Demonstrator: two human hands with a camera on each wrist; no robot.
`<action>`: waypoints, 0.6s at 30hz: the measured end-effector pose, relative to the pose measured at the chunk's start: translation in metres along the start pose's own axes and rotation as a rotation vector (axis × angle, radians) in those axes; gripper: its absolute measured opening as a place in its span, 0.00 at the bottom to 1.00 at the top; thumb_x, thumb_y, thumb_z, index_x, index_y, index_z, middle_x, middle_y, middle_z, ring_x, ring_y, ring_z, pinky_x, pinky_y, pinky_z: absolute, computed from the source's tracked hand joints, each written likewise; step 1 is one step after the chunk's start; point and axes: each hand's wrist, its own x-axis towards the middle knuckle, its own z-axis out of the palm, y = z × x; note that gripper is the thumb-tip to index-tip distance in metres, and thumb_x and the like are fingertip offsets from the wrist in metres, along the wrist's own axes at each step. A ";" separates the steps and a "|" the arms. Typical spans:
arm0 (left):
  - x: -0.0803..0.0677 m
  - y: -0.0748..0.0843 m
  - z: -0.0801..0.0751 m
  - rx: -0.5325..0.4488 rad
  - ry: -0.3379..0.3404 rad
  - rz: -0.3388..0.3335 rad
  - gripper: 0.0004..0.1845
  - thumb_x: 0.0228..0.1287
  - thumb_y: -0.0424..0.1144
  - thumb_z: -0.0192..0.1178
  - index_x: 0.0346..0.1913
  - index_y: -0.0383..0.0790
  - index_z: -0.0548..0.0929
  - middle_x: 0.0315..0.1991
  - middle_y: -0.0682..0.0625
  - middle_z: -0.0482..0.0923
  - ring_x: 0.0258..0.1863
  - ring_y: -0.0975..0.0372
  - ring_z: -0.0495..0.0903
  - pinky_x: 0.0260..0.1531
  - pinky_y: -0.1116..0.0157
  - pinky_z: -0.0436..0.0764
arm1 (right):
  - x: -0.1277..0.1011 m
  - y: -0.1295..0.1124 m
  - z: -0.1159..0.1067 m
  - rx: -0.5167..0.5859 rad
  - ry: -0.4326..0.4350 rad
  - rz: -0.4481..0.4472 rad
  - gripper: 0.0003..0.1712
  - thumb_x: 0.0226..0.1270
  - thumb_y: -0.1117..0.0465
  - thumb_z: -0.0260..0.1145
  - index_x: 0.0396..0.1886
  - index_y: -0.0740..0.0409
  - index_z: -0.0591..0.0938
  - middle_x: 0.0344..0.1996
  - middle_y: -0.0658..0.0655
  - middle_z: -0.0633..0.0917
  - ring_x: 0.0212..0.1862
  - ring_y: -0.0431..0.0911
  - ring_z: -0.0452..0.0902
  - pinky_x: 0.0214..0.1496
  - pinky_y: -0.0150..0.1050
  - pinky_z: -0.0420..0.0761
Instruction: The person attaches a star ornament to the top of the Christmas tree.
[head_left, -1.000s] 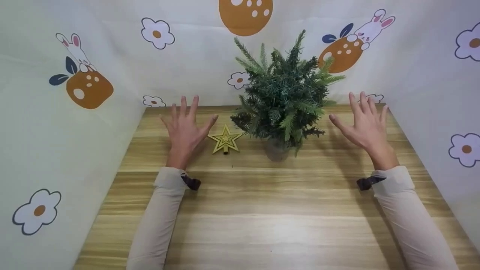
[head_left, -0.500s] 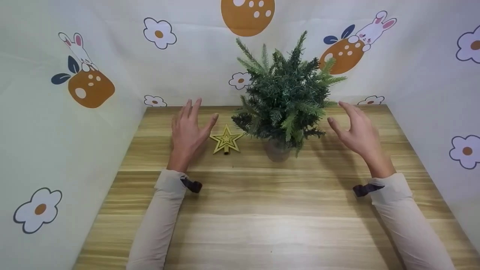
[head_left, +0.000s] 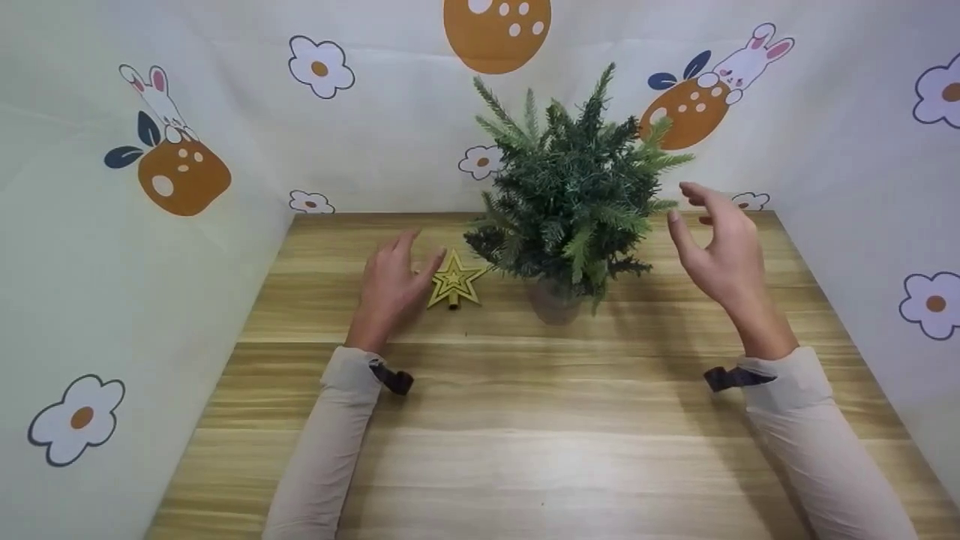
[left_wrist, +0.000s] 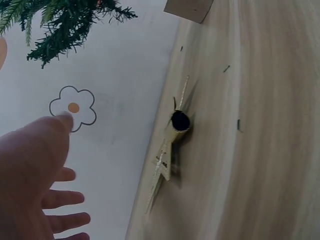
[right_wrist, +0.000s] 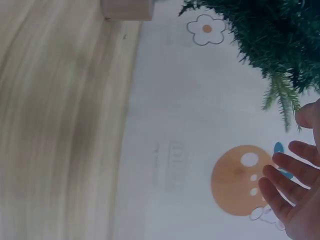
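Note:
A gold star tree topper (head_left: 454,279) lies on the wooden table, its short hollow tube (left_wrist: 180,121) facing the left wrist camera. My left hand (head_left: 394,277) is just left of the star, the thumb overlapping one star point in the head view; it holds nothing. A small artificial Christmas tree (head_left: 574,187) stands upright right of the star, on a round base (head_left: 556,300). To the tree's right, my right hand (head_left: 724,251) hovers with fingers loosely bent and nothing in them, the thumb near a light green branch tip (right_wrist: 282,97).
White cloth (head_left: 375,127) printed with flowers, oranges and rabbits hangs behind the table and along both sides. Tiny green bits (left_wrist: 239,125) lie on the wooden tabletop (head_left: 525,420). The tree stands near the table's back edge.
My left hand has moved right and nearer to the star, its spread fingers drawing together. The right hand's fingers have gone from spread to loosely bent. Star and tree stay put.

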 end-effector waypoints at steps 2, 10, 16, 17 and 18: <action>-0.002 -0.002 0.005 0.006 -0.052 0.012 0.41 0.67 0.72 0.49 0.75 0.53 0.65 0.75 0.44 0.65 0.73 0.47 0.65 0.74 0.43 0.65 | 0.004 -0.009 -0.004 0.010 0.031 -0.026 0.25 0.72 0.50 0.64 0.66 0.48 0.78 0.62 0.49 0.82 0.61 0.49 0.79 0.56 0.50 0.83; 0.000 -0.014 0.016 0.028 -0.265 0.132 0.32 0.73 0.51 0.57 0.74 0.41 0.66 0.76 0.35 0.59 0.76 0.43 0.58 0.76 0.44 0.61 | 0.020 -0.037 -0.017 0.080 0.130 -0.110 0.21 0.71 0.53 0.65 0.63 0.44 0.81 0.57 0.47 0.85 0.59 0.44 0.80 0.58 0.40 0.82; -0.001 -0.018 0.021 0.022 -0.314 0.165 0.30 0.74 0.47 0.56 0.73 0.38 0.68 0.75 0.33 0.60 0.76 0.42 0.57 0.78 0.45 0.58 | 0.031 -0.061 -0.025 0.124 0.146 -0.162 0.22 0.71 0.54 0.64 0.63 0.43 0.80 0.58 0.45 0.85 0.61 0.43 0.79 0.61 0.34 0.80; -0.001 -0.019 0.022 0.017 -0.318 0.168 0.29 0.74 0.46 0.56 0.72 0.37 0.68 0.75 0.32 0.59 0.77 0.41 0.57 0.78 0.45 0.58 | 0.032 -0.068 -0.027 0.134 0.148 -0.169 0.21 0.71 0.55 0.64 0.63 0.44 0.80 0.58 0.47 0.85 0.61 0.44 0.79 0.61 0.35 0.80; -0.002 -0.020 0.023 0.015 -0.320 0.174 0.28 0.75 0.45 0.55 0.72 0.36 0.69 0.75 0.32 0.59 0.76 0.41 0.57 0.78 0.44 0.57 | 0.033 -0.076 -0.028 0.148 0.150 -0.176 0.21 0.71 0.56 0.63 0.63 0.46 0.80 0.58 0.48 0.85 0.62 0.44 0.78 0.62 0.36 0.80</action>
